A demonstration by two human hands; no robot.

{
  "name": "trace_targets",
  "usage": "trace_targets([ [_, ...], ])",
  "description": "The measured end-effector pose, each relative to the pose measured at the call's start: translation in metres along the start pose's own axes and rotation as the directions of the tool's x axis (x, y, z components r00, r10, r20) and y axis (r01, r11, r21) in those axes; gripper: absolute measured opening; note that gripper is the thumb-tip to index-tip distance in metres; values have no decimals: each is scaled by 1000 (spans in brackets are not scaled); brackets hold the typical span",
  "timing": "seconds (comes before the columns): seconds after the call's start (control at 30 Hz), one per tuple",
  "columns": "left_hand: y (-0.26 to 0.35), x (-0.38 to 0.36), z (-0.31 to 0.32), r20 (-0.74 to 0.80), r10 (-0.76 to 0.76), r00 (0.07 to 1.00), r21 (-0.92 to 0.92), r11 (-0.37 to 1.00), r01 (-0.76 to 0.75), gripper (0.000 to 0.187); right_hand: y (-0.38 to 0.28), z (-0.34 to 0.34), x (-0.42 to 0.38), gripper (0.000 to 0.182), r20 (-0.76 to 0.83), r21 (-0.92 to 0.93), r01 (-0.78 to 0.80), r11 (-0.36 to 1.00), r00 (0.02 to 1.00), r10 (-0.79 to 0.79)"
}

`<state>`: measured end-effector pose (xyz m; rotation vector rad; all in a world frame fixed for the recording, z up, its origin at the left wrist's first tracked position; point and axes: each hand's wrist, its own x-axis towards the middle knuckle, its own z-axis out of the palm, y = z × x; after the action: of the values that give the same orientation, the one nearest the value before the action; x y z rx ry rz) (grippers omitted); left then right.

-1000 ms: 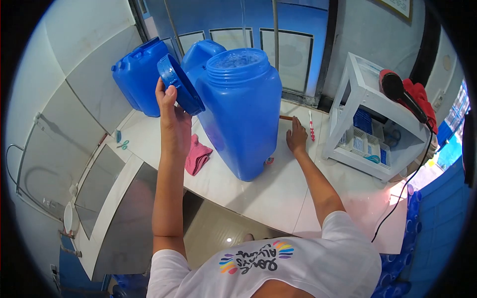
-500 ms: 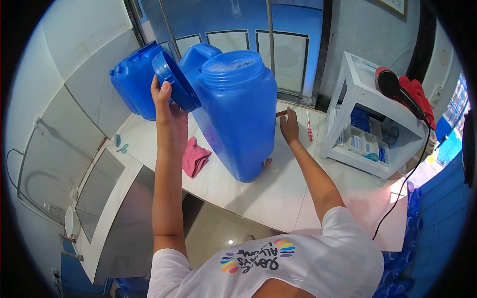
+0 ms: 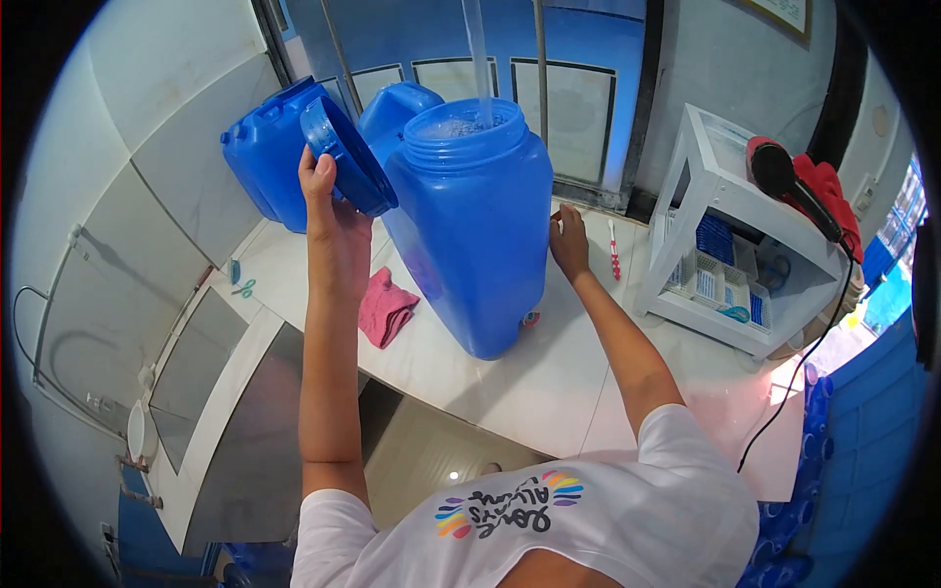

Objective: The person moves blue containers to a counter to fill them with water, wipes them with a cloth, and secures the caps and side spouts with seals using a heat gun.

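My left hand point(image 3: 328, 211) grips a round blue screw lid point(image 3: 343, 157), held tilted beside the mouth of a tall blue jug point(image 3: 470, 235). From above, a stream of water point(image 3: 477, 59) runs into the jug's wide threaded opening, and bubbly water shows just inside the rim. On the jug's far right side is my right hand point(image 3: 569, 240), its fingers curled in close to the jug wall. What those fingers hold, if anything, is hidden. A pink cloth point(image 3: 387, 308) lies on the white counter point(image 3: 451, 377) left of the jug.
More blue jugs point(image 3: 279, 157) stand behind on the left. A red-and-white toothbrush point(image 3: 614, 250) and small scissors point(image 3: 243, 288) lie on the counter. At right, a white shelf unit point(image 3: 686, 211) holds baskets, with a black hair dryer point(image 3: 784, 176) and red cloth on top.
Water now streams into the jug; none was falling before. My right hand has shifted slightly, and the brown strip seen at its fingers is out of sight. My left hand keeps the lid in place.
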<state>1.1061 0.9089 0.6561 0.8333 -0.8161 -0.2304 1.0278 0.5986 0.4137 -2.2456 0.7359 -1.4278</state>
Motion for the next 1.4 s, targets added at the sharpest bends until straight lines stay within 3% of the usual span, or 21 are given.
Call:
trace_targets([
  [0.5,-2,13,19,13,35,999,79,996,-36,47,30,-12,-61,48,-9,-268,-84,960,996,85],
  [0.57,-2,21,17,19,48,999,219,974,-51,72,34,-15,-61,46,-32,-287,-63,956,998,56],
  [0.6,-3,26,19,23,43,999,220,974,-47,72,36,-18,-55,41,4,-308,-75,948,997,80],
  [0.63,-3,31,21,66,50,997,345,936,-70,70,38,-20,-49,37,41,-329,-87,940,993,106],
  [0.7,7,29,41,143,52,988,549,827,-123,59,21,-37,-6,33,197,-335,-364,869,875,442],
  [0.73,9,34,45,145,50,988,547,828,-122,59,12,-42,19,36,68,-143,-321,936,941,333],
  [0.8,7,55,54,433,39,901,756,528,-386,56,-20,-47,81,40,-166,255,-158,954,965,204],
  [0.83,5,63,59,489,8,872,803,386,-454,56,-59,-64,113,38,-86,516,-34,856,992,91],
  [0.87,5,64,62,494,8,869,800,387,-458,56,-106,-85,135,38,44,768,-8,641,998,-40],
  [0.9,5,64,66,538,-105,837,827,260,-499,56,-143,-98,154,40,132,822,-31,569,982,-136],
  [0.93,5,64,71,562,-222,797,827,129,-547,56,-172,-99,162,40,188,867,-32,497,945,-268],
  [0.97,7,60,74,542,-214,813,840,163,-517,56,-190,-98,168,41,232,904,-46,424,887,-400],
  [1.0,6,61,74,548,-214,808,836,165,-523,56,-194,-97,171,41,227,904,-41,426,889,-396],
  [1.07,3,61,71,435,-282,855,884,314,-347,49,-199,-94,171,43,498,777,-81,625,687,-530],
  [1.1,1,61,71,437,-284,853,884,311,-349,49,-198,-93,167,43,495,778,-81,622,690,-529],
  [1.17,-6,58,73,499,-114,859,853,237,-465,43,-195,-92,158,43,397,817,-48,574,770,-500],
  [1.2,-12,57,68,495,-113,861,855,239,-460,43,-195,-90,160,43,401,816,-50,575,767,-502],
  [1.27,-23,54,56,506,75,859,803,322,-501,39,-196,-88,158,42,366,773,75,630,759,-539],
  [1.3,-25,56,54,502,70,862,803,332,-495,39,-195,-90,156,42,376,768,67,637,759,-532],
  [1.37,-25,68,49,549,-60,833,752,470,-462,40,-199,-97,148,40,257,644,258,720,814,-521],
  [1.4,-29,85,39,547,-56,835,751,473,-460,40,-211,-102,137,40,260,642,259,721,811,-524],
])
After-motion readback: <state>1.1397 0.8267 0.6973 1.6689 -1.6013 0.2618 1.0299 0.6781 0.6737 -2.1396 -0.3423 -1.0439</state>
